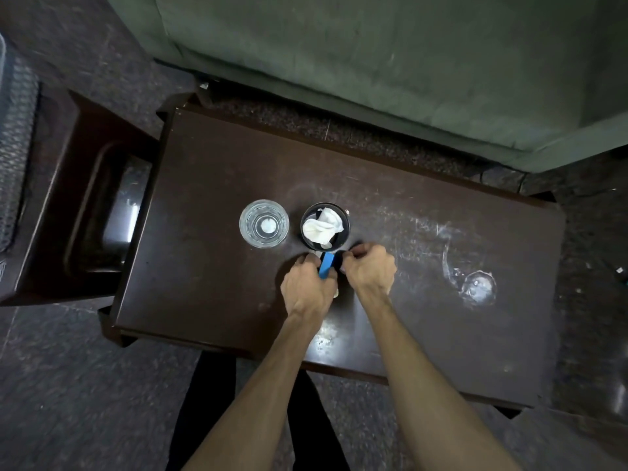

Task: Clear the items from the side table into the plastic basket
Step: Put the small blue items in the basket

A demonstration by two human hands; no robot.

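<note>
A dark wooden side table fills the middle of the view. On it stand a clear drinking glass and, to its right, a black cup with a crumpled white tissue inside. Just in front of the cup, my left hand grips a small blue object. My right hand has its fingers curled round a small dark thing beside the blue object; what that thing is cannot be made out. A mesh plastic basket shows at the far left edge.
A dark wooden stool or low cabinet stands left of the table, between it and the basket. A green sofa lies behind the table. White smudges and a round water mark cover the table's right side. My legs stand at the table's near edge.
</note>
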